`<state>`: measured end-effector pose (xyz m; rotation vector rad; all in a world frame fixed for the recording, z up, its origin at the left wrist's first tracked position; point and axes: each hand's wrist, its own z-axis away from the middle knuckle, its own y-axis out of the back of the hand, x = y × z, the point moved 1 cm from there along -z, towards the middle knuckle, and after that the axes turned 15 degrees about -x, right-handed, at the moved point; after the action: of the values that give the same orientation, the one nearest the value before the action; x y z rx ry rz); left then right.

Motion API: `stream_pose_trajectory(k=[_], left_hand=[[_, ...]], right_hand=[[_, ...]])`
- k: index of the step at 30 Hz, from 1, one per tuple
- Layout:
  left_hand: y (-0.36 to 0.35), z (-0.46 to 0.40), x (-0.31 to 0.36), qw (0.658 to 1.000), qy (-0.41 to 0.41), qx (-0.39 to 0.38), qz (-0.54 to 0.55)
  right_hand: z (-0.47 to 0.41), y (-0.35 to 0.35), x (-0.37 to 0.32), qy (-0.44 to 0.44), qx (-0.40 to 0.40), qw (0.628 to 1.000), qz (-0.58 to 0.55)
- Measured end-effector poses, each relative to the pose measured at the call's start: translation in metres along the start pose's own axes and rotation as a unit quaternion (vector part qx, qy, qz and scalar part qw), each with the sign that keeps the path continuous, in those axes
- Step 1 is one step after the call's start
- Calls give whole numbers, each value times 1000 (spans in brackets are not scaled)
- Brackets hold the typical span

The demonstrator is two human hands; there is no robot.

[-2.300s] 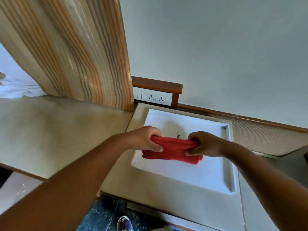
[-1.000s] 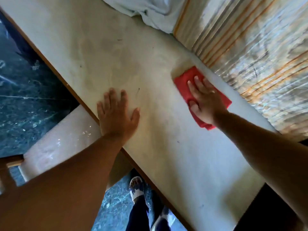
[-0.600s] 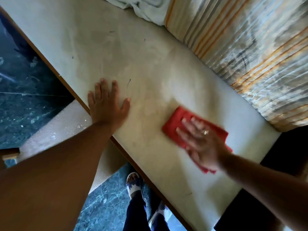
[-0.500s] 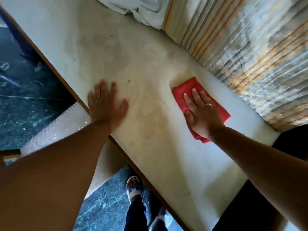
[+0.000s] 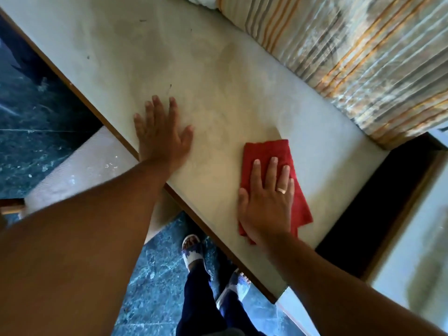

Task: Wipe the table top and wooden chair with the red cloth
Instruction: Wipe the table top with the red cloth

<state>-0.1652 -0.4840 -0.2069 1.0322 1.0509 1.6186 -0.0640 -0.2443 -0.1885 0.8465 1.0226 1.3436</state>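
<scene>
The folded red cloth (image 5: 269, 151) lies flat on the pale table top (image 5: 194, 57), near its front edge. My right hand (image 5: 266, 200) presses down on the cloth with flat, spread fingers and covers its near half. My left hand (image 5: 161, 137) rests palm down on the bare table top to the left of the cloth, fingers apart, holding nothing. The chair's pale woven seat (image 5: 80, 170) shows below the table's front edge at the left, with a bit of its wooden frame (image 5: 11, 206) at the far left.
A striped curtain (image 5: 351, 52) hangs over the table's back edge at the upper right. The table's brown wooden edge (image 5: 101, 117) runs diagonally. Dark marble floor (image 5: 36, 122) and my sandalled feet (image 5: 194, 251) lie below. A dark gap (image 5: 378, 204) opens past the table's right end.
My right hand has slid the red cloth from beside the curtain toward the table's front edge. My left hand has stayed flat on the table.
</scene>
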Motion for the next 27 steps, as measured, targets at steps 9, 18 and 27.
stream_pose_trajectory(k=[9, 18, 27], left_hand=[[-5, -5, -2, 1000, -3, -8, -23], [-4, 0, -3, 1000, -4, -11, -13], [0, 3, -1, 1000, -7, -10, -15]], right_hand=[[-2, 7, 42, -14, -14, 1000, 4], [36, -13, 11, 242, -75, 964, 81], [-87, 33, 17, 71, 6, 996, 61]])
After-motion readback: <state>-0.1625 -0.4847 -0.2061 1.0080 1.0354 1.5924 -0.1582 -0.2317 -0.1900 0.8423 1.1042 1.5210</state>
